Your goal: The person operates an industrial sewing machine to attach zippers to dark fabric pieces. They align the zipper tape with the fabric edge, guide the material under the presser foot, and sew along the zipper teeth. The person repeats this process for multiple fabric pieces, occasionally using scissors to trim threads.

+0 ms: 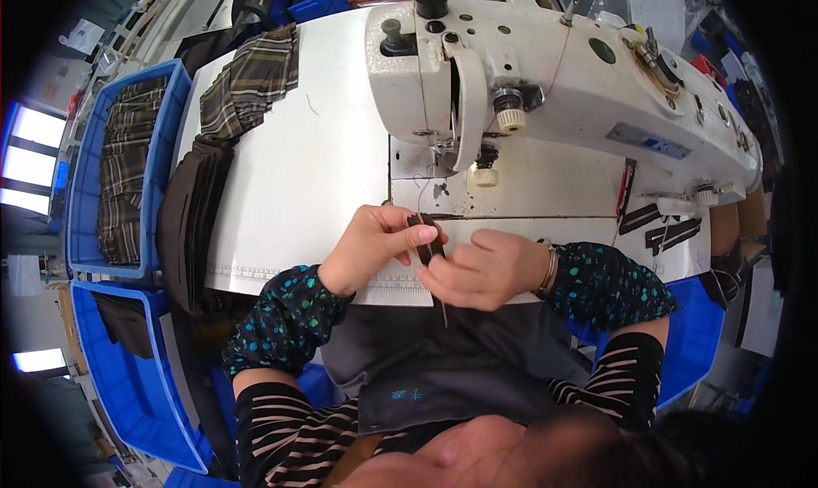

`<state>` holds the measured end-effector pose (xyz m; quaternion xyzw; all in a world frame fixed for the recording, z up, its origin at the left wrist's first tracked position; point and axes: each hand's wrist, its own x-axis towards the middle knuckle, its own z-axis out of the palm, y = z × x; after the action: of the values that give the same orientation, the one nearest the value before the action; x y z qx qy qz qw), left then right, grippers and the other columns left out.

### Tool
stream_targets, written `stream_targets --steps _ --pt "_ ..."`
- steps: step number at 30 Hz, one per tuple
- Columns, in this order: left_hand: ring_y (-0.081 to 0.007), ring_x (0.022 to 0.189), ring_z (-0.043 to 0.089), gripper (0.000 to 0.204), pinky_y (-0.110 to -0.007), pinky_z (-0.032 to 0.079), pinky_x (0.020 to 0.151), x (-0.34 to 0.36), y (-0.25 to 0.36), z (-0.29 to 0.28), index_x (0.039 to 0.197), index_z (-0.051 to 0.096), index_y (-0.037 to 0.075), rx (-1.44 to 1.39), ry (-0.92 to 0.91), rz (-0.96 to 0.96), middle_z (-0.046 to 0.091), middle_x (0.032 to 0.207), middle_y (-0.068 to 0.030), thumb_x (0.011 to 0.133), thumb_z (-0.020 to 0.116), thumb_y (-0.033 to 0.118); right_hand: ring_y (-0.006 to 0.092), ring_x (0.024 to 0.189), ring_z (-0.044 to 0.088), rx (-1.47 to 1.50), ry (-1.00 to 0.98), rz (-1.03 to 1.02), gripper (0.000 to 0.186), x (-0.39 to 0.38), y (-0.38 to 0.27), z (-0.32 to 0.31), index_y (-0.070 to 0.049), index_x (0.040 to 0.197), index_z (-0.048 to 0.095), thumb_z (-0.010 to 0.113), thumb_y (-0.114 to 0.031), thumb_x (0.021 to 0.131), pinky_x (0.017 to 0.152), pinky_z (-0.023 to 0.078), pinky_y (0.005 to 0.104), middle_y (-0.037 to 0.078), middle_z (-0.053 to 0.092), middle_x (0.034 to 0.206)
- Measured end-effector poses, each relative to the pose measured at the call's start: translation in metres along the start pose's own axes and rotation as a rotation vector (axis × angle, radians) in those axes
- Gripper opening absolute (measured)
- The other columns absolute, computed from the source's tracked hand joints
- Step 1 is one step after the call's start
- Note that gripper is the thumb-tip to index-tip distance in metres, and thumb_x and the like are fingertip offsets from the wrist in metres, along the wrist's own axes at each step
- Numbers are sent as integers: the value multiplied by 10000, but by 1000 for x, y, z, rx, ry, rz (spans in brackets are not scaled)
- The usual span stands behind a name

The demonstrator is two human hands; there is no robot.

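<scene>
Dark-brown fabric strip (436, 248), seemingly light and soft, best taken by its edges, was over the bench (298, 181), pinched in the left hand (371, 243), right hand (487, 271) curled beside it, grip unclear.

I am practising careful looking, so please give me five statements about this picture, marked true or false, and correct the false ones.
1. The left grip holds a dark strip. True.
2. A white sewing machine stands on the tabletop. True.
3. The strip is beneath the sewing machine's head. False: it is held in front.
4. Plaid fabric lies in a blue bin. True.
5. Both sleeve covers are plain white. False: the sleeve covers are dark with blue-green spots.
</scene>
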<state>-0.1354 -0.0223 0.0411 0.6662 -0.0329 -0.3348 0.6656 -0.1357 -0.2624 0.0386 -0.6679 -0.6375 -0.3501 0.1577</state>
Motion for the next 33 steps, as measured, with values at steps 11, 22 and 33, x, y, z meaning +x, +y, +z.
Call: stream_targets --steps 11,22,33 --pt "-347 1282 568 564 -489 426 1074 43 -2 -30 1353 648 37 1462 302 710 630 1435 -134 945 706 422 245 874 691 64 -206 105 258 -17 -4 7 60 985 709 729 -97 781 776 618 346 125 690 1023" --pt "-374 1415 497 490 -567 418 1095 71 12 -57 1370 642 100 1533 235 721 601 1466 -102 1020 619 441 303 1107 697 -35 -355 197 276 -17 -4 11 41 1052 727 648 -142 861 987 568 413 180 726 1137" --pt "-342 1237 653 333 -458 521 1034 88 39 -181 1261 706 61 1613 1001 654 714 1320 -130 1023 641 284 301 1220 676 34 -357 237 261 -15 -3 14 15 1063 727 656 -133 861 1045 550 424 160 723 1224"
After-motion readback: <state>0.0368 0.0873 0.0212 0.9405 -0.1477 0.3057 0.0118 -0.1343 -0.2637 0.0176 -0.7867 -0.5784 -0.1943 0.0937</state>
